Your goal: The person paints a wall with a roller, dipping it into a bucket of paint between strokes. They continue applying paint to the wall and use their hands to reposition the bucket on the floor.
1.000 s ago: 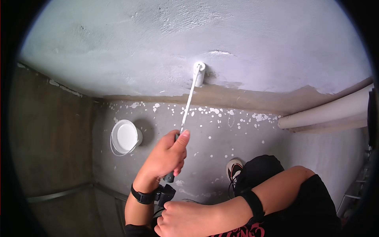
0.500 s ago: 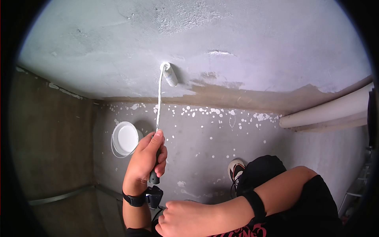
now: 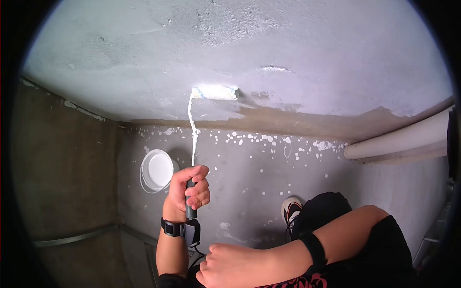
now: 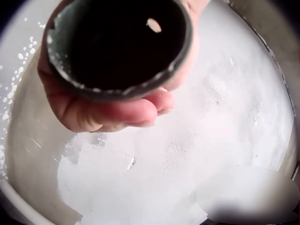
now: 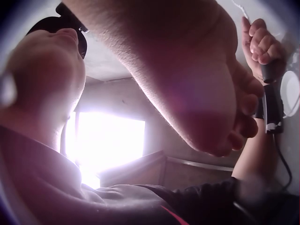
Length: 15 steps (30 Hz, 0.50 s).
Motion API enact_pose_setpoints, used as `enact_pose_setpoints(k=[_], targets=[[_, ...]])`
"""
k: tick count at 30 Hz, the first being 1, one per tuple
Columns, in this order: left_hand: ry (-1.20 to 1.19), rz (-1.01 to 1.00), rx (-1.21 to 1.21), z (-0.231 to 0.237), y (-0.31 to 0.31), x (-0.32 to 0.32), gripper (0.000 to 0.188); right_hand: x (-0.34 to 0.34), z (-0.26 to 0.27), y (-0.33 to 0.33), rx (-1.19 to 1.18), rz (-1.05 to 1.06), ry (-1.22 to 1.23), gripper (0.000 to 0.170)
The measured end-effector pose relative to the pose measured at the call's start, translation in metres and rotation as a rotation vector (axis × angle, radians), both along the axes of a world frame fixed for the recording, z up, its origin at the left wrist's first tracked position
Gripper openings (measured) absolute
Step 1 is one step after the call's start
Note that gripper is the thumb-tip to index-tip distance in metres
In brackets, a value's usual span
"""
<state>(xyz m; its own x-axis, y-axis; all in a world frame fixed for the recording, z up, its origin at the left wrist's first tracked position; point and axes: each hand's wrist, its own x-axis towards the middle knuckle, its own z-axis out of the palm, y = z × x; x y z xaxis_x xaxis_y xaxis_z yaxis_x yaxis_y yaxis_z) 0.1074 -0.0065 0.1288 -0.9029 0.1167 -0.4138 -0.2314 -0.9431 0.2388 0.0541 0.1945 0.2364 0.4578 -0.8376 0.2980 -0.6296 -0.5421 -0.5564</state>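
My left hand point(image 3: 199, 191) grips the dark handle of a paint roller, fingers wrapped round it. Its white-coated rod runs up to the roller sleeve point(image 3: 213, 92), which lies level against the wall point(image 3: 336, 57) low down, just above an unpainted brown strip point(image 3: 288, 115). In the left wrist view the handle's dark end point(image 4: 117, 47) fills the top, with curled fingers point(image 4: 126, 112) behind it. My right hand point(image 3: 240, 266) rests loosely curled and holding nothing, before the body and close to the left forearm. Its palm point(image 5: 197, 98) shows in the right wrist view.
A white bucket point(image 3: 175, 169) of white paint point(image 3: 159, 172) stands on the floor left of the left hand. White drips point(image 3: 269, 138) spot the grey floor along the wall. Pale pipes point(image 3: 403, 134) lie at the right. A shoe point(image 3: 291, 209) is near the middle.
The roller has moved left along the wall, then turned from upright to level, its sleeve now pointing right. My left hand has moved left and rotated. The right hand has stayed about the same.
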Motion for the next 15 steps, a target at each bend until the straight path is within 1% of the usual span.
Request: enact_pose_setpoints(k=[2,11,14,15], targets=[[0.005,0.008,-0.006,-0.001,-0.001,-0.001,0.03,0.0,-0.002,0.001,0.064,-0.02,-0.083,0.019],[0.08,-0.05,0.022,-0.011,-0.015,0.001,0.026,-0.005,0.008,-0.004,0.014,0.027,-0.032,0.016],[0.13,-0.08,0.052,-0.017,-0.017,0.0,0.026,0.0,0.002,-0.004,-0.002,-0.02,-0.009,0.015],[0.135,-0.08,0.056,-0.017,-0.017,0.0,0.026,0.005,-0.008,-0.004,-0.001,-0.023,-0.009,0.015]])
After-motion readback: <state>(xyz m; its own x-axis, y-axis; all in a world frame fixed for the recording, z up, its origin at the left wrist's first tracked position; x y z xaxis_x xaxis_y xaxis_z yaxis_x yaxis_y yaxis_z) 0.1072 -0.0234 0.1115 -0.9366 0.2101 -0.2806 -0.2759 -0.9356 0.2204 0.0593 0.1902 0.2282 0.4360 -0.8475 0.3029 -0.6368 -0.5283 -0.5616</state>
